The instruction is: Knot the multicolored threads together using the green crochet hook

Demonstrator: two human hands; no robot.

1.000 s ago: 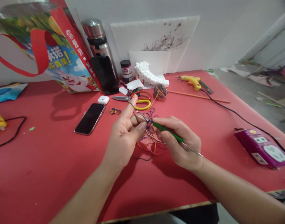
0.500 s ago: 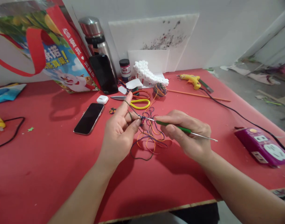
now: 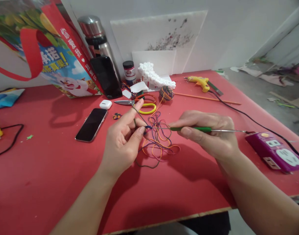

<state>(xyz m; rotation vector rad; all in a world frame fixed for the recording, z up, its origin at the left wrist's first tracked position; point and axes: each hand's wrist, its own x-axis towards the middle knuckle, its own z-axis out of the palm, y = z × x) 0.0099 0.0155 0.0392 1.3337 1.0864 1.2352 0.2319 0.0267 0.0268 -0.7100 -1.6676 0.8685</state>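
Observation:
My left hand (image 3: 125, 140) pinches a small piece of dark crochet work (image 3: 147, 128) between thumb and fingers. A dark green strand runs from it over the raised index finger. In my right hand (image 3: 208, 133) is a crochet hook (image 3: 203, 129) with a green handle, held level like a pencil. Its thin metal tip points left at the piece; whether it touches the stitches is too small to tell. Beneath the hands lies a loose tangle of multicoloured yarn (image 3: 161, 147), with an orange strand leading back to a yarn ball (image 3: 166, 94).
Behind the hands lie scissors (image 3: 148, 108) with red and yellow handles. Two phones, one lying flat (image 3: 92, 124) and one propped up (image 3: 106, 77), are on the left. A yellow glue gun (image 3: 198, 83) and a purple power strip (image 3: 274, 151) sit on the right of the red table (image 3: 66, 182).
My right hand has moved right, drawing the hook away from my left hand and turning it nearly level. My left hand keeps its pinch. The view has shifted slightly.

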